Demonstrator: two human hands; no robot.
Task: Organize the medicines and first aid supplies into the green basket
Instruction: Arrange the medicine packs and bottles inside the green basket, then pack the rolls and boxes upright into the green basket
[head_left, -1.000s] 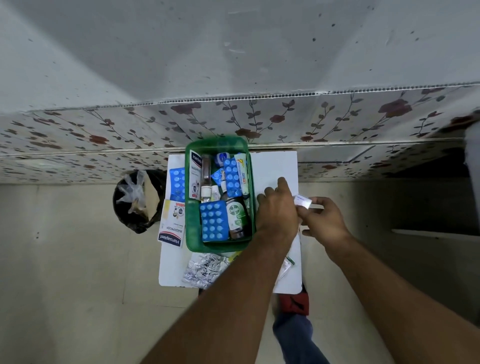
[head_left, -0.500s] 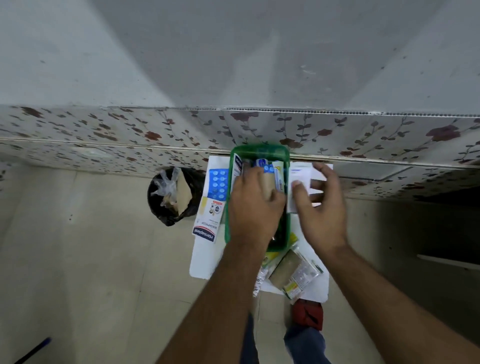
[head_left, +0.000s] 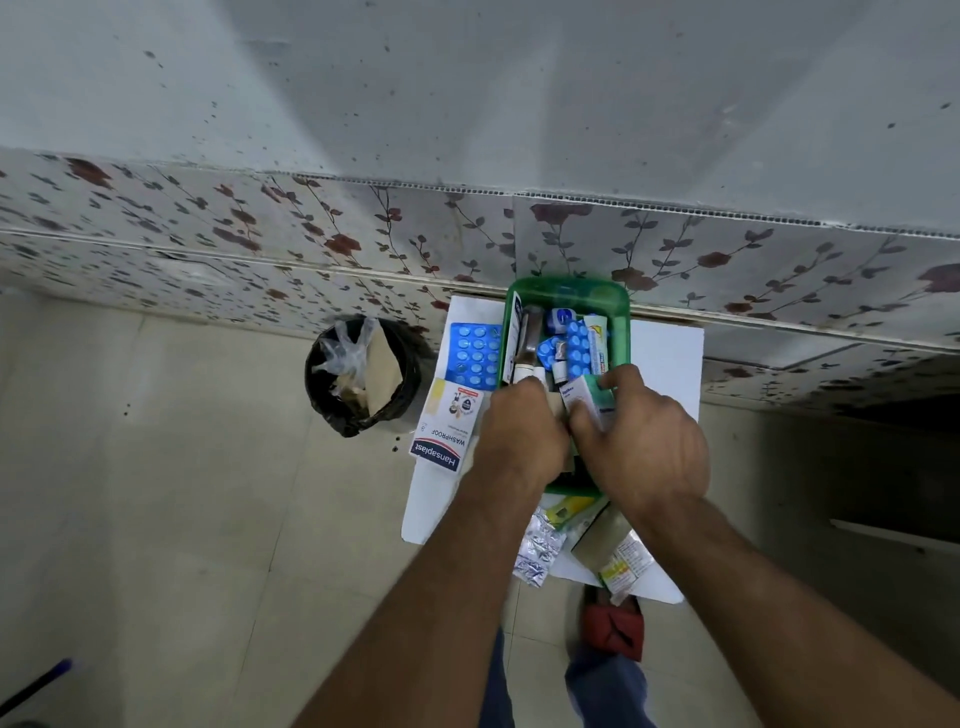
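Observation:
The green basket (head_left: 571, 291) stands on a small white table (head_left: 670, 364) against the wall and holds blue blister packs, a tube, small bottles and boxes. Over its near half, my right hand (head_left: 644, 447) grips a small white and teal medicine box (head_left: 589, 397), tilted at the basket's right side. My left hand (head_left: 519, 431) is curled inside the basket beside it, on a tan item (head_left: 555, 404) that is mostly hidden. Outside the basket lie a blue blister pack (head_left: 474, 354), a Hansaplast box (head_left: 449, 426), a silver blister strip (head_left: 540, 551) and a packet (head_left: 618, 556).
A black bin (head_left: 361, 376) with a plastic bag and cardboard stands on the floor left of the table. A floral-patterned wall panel (head_left: 311, 244) runs behind. My foot in a red slipper (head_left: 613, 631) is under the table's near edge. A blue stick (head_left: 36, 680) lies bottom left.
My right hand has brought the small box from beside the basket to over its near right part. My left hand stays in the basket. The camera view has shifted.

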